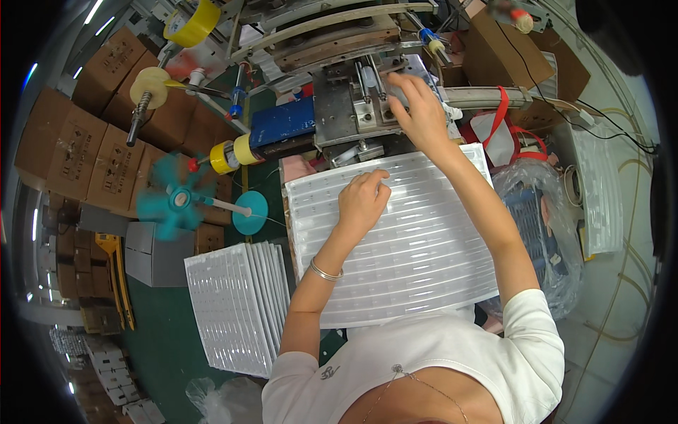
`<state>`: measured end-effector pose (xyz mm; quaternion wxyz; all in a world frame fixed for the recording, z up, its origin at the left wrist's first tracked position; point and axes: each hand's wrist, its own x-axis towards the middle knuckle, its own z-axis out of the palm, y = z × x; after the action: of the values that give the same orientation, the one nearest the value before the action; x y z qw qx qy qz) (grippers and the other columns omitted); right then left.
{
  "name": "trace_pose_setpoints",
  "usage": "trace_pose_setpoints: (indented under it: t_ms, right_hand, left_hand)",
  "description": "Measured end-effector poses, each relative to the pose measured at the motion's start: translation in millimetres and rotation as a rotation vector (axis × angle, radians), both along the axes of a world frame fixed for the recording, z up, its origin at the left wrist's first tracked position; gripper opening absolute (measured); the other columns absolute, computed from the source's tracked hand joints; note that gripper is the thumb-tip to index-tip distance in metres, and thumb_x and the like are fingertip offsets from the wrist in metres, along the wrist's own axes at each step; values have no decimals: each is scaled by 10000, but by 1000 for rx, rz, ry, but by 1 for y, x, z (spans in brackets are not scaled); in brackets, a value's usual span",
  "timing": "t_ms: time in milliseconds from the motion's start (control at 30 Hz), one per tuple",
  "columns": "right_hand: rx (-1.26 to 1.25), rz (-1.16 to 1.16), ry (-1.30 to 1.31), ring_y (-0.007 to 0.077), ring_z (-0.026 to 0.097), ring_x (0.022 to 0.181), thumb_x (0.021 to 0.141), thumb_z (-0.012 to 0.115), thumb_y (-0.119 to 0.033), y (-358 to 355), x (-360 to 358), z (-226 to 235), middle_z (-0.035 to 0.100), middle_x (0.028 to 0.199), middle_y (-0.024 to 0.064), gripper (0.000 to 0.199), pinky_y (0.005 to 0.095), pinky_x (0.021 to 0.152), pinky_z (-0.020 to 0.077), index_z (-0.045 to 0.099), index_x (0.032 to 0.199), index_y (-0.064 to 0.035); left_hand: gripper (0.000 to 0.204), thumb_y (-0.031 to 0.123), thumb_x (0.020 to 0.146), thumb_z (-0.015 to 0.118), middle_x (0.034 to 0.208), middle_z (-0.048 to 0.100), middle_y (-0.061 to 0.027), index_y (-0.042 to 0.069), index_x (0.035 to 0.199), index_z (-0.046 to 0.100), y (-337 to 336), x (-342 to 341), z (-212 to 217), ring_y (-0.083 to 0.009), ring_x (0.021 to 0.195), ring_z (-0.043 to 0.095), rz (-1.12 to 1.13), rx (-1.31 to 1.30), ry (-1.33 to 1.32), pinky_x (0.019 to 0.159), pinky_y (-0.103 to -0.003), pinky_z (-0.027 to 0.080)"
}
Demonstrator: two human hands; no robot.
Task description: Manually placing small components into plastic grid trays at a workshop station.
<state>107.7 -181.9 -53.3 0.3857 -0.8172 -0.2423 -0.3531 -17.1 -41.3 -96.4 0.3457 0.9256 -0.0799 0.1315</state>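
Note:
Across my lap lies a white, shiny ribbed tray (424, 261) with long parallel channels. My left hand (362, 205) is over its upper part, fingers curled in toward the thumb; whatever is between them, if anything, is too small to make out. My right hand (418, 113) reaches past the tray's far edge to the metal bed of a machine (339, 106). Its fingers are apart and slightly bent beside a small clamp fixture (367, 113) with two rods. Nothing can be seen held in it.
A stack of similar trays (233, 304) stands at left. Behind it are a turquoise fan (180, 198), grey box (159, 254) and cartons (92, 155). Yellow tape rolls (224, 157) hang beside the machine. At right are a red-strapped bag (494, 134) and a plastic-wrapped blue crate (530, 233).

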Motion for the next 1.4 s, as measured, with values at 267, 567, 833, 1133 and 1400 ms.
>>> trace_pose_setpoints:
  t_ms: [267,567,833,1133,1400]
  right_hand:
    - [-356,158,347,259,611,741,784,581,-67,-44,-84,-59,598,823,79,173,360,615,509,645,940,-104]
    - [-815,266,181,212,589,816,709,603,-68,-52,-77,-97,580,866,55,123,326,670,521,620,822,-114]
    - [4,219,522,235,591,784,730,609,-116,-53,-33,-53,576,837,100,268,337,699,477,521,977,-59]
    - [384,224,761,126,566,796,859,588,-140,-66,-34,-44,607,979,64,196,255,717,466,597,1015,-20]
    - [192,211,433,143,596,865,849,603,-68,-48,-37,-12,604,1115,61,265,246,728,505,600,1113,-45]
  left_hand:
    - [179,133,723,537,650,637,-149,94,844,663,10,-3,-46,-297,627,629,-233,473,101,595,-419,513]
    - [286,145,753,498,715,647,-175,104,986,659,15,-7,-31,-320,671,637,-189,392,201,643,-423,518]
    - [203,52,775,492,871,616,-138,47,968,553,20,3,-4,-316,816,609,-145,-83,73,675,-407,491]
    - [299,93,804,566,958,587,-118,75,1101,596,32,6,6,-303,866,595,91,-135,-65,720,-379,486]
    - [341,312,822,630,964,587,-138,107,1094,622,28,80,54,-281,845,613,278,315,-468,652,-405,490]
